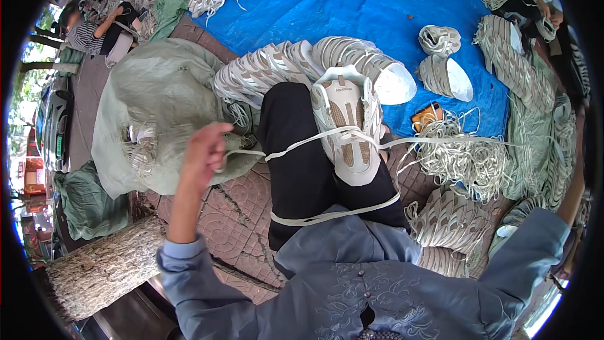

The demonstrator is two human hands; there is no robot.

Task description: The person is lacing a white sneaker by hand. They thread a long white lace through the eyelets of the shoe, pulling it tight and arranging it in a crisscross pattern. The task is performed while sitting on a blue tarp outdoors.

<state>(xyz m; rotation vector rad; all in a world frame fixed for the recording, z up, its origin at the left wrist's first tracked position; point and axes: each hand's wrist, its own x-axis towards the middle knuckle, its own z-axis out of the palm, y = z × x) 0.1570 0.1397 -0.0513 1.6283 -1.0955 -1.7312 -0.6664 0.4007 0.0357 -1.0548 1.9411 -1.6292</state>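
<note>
A white and beige sneaker upper [357, 167] rests across my black-trousered thighs, toe toward me. A flat off-white shoelace [292, 146] crosses its lacing area and runs out to both sides. Off to the left, my left hand [206, 150] is raised with its fingers curled on the lace's left end, index finger partly extended. The other end stretches far right over a heap of laces. My right arm reaches out to the right rim, where the dark edge hides the fingers of my right hand [580, 123]. Another pale lace [336, 214] loops around my thighs.
Rows of nested uppers [270, 69] lie beyond my knees, by a blue tarp [352, 3]. A tangled lace heap [462, 157] sits right, near more stacked uppers [450, 220]. A pale green sack [151, 82] and tree trunk [104, 264] are left. Other people sit at both far sides.
</note>
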